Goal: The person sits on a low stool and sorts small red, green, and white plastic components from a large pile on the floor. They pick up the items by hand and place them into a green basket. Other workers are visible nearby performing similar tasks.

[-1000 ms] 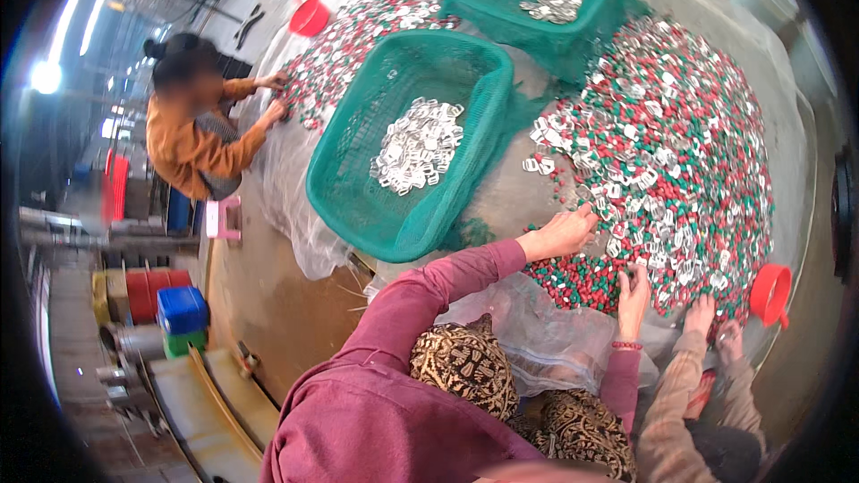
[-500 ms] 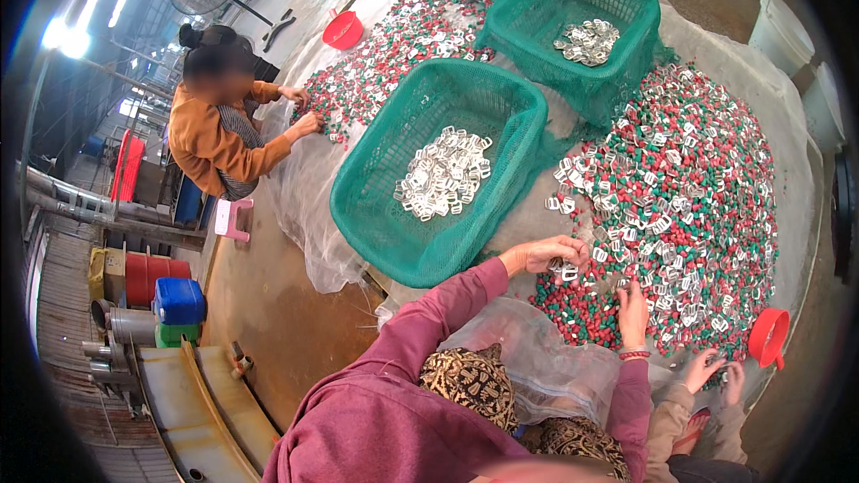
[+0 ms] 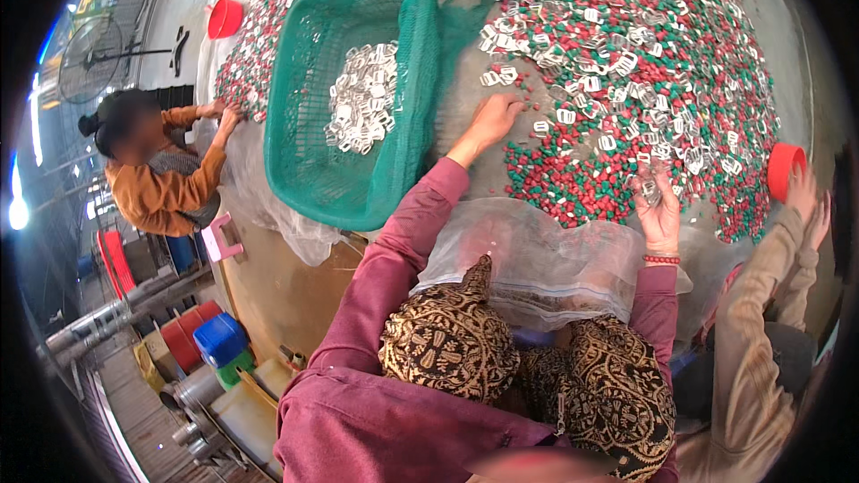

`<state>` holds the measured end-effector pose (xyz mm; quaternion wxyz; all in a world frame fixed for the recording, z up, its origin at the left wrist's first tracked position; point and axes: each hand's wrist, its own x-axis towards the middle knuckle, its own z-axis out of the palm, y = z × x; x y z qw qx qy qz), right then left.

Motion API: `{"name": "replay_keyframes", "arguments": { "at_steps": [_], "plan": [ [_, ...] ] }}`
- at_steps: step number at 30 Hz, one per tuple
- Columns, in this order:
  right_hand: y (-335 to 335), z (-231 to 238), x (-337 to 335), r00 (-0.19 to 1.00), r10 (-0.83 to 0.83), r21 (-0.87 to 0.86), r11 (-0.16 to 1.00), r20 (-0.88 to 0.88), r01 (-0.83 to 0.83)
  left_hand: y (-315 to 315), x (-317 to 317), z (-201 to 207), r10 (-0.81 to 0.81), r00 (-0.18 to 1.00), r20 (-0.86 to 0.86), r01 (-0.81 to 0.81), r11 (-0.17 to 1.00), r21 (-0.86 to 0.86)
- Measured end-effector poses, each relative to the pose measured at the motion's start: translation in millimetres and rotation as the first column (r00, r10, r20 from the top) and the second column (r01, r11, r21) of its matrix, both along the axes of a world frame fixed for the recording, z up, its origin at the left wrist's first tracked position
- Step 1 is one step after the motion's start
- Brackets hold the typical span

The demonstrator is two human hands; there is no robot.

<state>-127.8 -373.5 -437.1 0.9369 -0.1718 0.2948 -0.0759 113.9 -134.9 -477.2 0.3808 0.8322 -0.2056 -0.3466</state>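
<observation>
My left hand (image 3: 495, 121) is stretched over the sheet at the left edge of a wide pile of small red and green pieces (image 3: 577, 183) mixed with silver slotted buckles. Its fingers are curled together; what they hold, if anything, is hidden. A few buckles (image 3: 498, 77) lie just beyond those fingertips. My right hand (image 3: 660, 217), palm up at the pile's near edge, has its fingers around a silver buckle (image 3: 649, 190). Left of my left hand stands a basket (image 3: 284, 130) lined with green netting, with a heap of silver buckles (image 3: 362, 98) inside.
At the right, a co-worker's hands (image 3: 810, 206) are beside a red plastic scoop (image 3: 786, 170). Another person (image 3: 165, 170) sits at the far left by a second pile (image 3: 268, 18), near a red bowl (image 3: 225, 18). A clear plastic sheet (image 3: 528, 259) covers my lap.
The view has swung, so the basket and pile sit further left and up. My left hand no longer shows the buckles seen at its fingers. My right hand has turned palm up, holding a buckle.
</observation>
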Motion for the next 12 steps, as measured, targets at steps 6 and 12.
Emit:
{"name": "replay_keyframes", "arguments": {
  "at_steps": [6,12],
  "plan": [
    [-12,3,-19,0.937,0.132,-0.416,0.869,-0.324,-0.266,-28,-37,24,-0.416,0.800,0.433,0.244,0.884,0.398],
    [-5,-24,-22,0.601,-0.165,-0.592,-0.105,-0.782,-0.799,-27,-34,-6,-0.444,0.870,0.214,0.317,0.837,0.446]
  ]
}}
